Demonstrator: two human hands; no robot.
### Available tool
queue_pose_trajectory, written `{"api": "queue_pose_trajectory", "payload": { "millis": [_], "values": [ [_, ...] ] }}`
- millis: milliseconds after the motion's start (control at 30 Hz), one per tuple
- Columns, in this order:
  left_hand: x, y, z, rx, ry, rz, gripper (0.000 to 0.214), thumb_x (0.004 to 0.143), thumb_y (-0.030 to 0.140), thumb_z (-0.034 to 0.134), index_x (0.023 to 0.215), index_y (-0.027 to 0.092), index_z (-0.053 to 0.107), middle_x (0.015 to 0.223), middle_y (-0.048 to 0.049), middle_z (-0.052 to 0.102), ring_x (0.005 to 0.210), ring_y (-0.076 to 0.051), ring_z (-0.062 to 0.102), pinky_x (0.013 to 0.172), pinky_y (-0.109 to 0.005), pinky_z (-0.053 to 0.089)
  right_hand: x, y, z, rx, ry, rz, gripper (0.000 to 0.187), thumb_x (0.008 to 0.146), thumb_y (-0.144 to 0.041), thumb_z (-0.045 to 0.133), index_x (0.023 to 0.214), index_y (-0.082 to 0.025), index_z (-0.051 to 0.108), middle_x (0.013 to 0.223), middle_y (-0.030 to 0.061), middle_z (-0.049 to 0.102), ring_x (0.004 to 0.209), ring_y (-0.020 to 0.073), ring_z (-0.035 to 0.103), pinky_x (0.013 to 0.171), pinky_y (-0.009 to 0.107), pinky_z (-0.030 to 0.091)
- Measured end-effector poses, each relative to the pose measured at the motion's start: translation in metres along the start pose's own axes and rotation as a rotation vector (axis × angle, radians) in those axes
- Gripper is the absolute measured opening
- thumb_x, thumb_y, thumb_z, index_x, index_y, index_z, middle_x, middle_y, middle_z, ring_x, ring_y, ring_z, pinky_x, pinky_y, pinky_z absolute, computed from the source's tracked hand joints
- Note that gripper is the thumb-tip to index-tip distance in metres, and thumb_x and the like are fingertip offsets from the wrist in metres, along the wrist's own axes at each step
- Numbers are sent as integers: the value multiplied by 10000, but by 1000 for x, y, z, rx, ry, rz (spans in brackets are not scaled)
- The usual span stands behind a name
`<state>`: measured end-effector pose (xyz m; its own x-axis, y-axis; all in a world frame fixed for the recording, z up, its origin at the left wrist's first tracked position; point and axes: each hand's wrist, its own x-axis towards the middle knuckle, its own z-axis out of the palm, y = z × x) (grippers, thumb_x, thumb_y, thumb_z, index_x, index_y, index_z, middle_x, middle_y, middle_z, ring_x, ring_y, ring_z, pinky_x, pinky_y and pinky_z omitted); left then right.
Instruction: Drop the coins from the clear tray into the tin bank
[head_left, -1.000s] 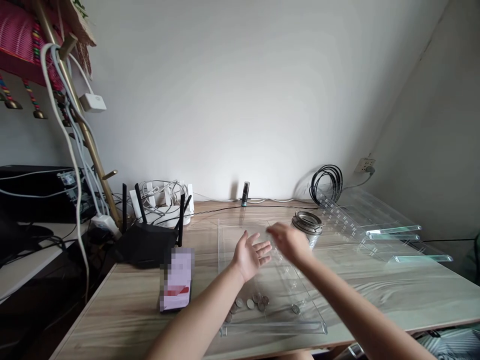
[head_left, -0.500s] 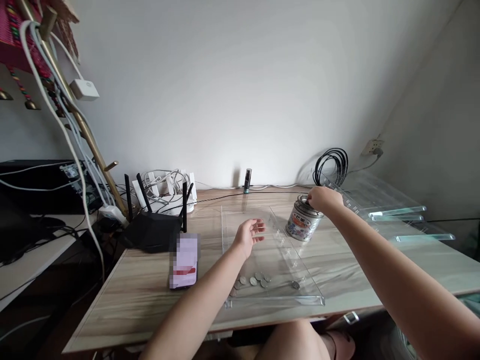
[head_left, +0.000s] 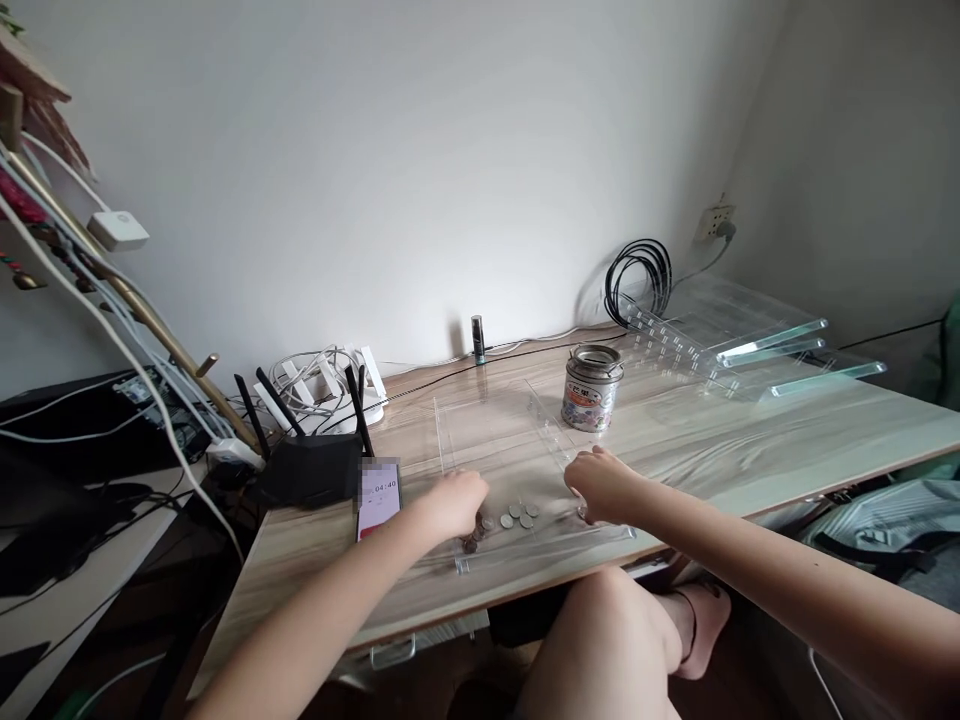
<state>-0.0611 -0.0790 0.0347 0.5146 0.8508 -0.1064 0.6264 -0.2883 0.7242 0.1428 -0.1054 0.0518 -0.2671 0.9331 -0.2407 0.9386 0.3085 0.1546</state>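
On the wooden desk, a clear acrylic panel (head_left: pixel 495 425) carries several silver coins (head_left: pixel 507 521) towards its near edge. My left hand (head_left: pixel 457 503) is low over the panel's left side, fingers curled down beside a small group of darker coins (head_left: pixel 470 545); its fingertips are mostly hidden. At the right side, my right hand (head_left: pixel 600 485) reaches down with closed fingers, the tips at a lone coin (head_left: pixel 582 511) that is largely covered. Behind the right hand stands a round metal tin (head_left: pixel 590 395) with a printed label and a slot in its lid.
A phone (head_left: pixel 379 500) lies left of the panel, next to a black router (head_left: pixel 307 470) with antennas. More clear acrylic panels (head_left: pixel 750 345) are stacked at the right, by a black cable coil (head_left: pixel 637 280). A small dark bottle (head_left: pixel 478 340) stands by the wall.
My right hand has left the tin's lid and come down to the panel's near right part. My left hand has lowered to the left coins, its fingers now curled. The view has shifted.
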Motion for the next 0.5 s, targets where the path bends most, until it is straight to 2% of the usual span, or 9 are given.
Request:
{"api": "queue_pose_trajectory", "payload": {
  "millis": [100, 233, 400, 500],
  "values": [
    [1, 7, -5, 501, -133, 81, 293, 410, -92, 495, 429, 178, 382, 551, -19, 463, 636, -230, 536, 630, -334, 386, -3, -4, 13, -70, -11, -27, 183, 617, -134, 568, 787, -93, 623, 845, 141, 619, 858, 252, 541, 758, 351, 328],
    [7, 15, -8, 873, -288, 136, 189, 482, -20, 528, 496, 162, 478, 586, -69, 525, 625, -241, 551, 560, -314, 398, -5, -3, 15, -80, -3, -25, 196, 629, -57, 505, 789, -77, 616, 834, 150, 620, 843, 240, 554, 742, 338, 331],
    [8, 19, -9, 1022, -371, 145, 170, 541, 40, 539, 677, 130, 586, 699, -112, 590, 648, -223, 562, 538, -284, 404, -6, -2, 14, -43, -26, -14, 219, 605, -34, 509, 781, -110, 616, 853, 124, 622, 831, 218, 566, 743, 331, 338],
    [7, 22, -6, 1073, -393, 131, 166, 545, 50, 547, 695, 100, 600, 690, -128, 596, 638, -223, 567, 519, -273, 407, -5, 0, 9, -27, -96, -22, 209, 554, -34, 551, 728, -125, 622, 827, 108, 624, 831, 223, 566, 737, 330, 353]
  ]
}}
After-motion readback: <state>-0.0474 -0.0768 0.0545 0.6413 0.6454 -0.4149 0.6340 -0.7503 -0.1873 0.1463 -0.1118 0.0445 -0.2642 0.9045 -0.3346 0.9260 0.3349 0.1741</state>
